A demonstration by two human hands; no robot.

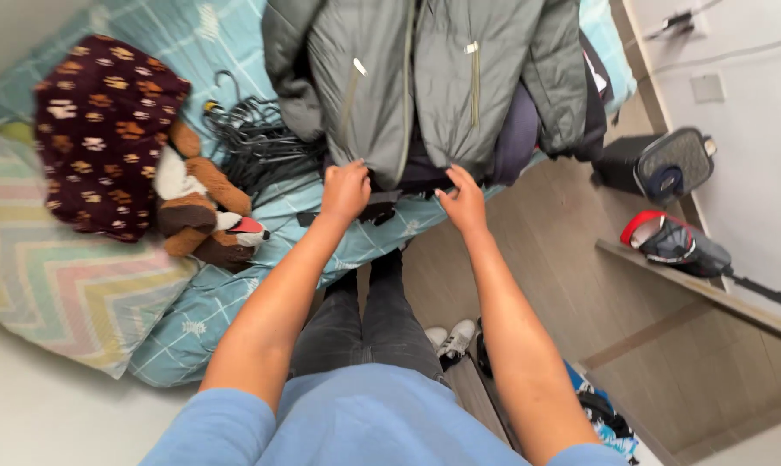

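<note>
I stand at the edge of a bed [235, 285] with a teal patterned cover, both hands on the bottom hem of a grey quilted jacket [425, 78] laid atop a pile of dark clothes. My left hand [345, 190] is closed on the hem beside the zip; my right hand [464, 203] presses on it with fingers spread. A heap of black hangers [256, 138] lies just left of the jacket, a brown stuffed dog [200, 203] and a maroon paw-print pillow [105, 129] beyond them.

Head cam looks steeply down, close over bed [235, 285].
</note>
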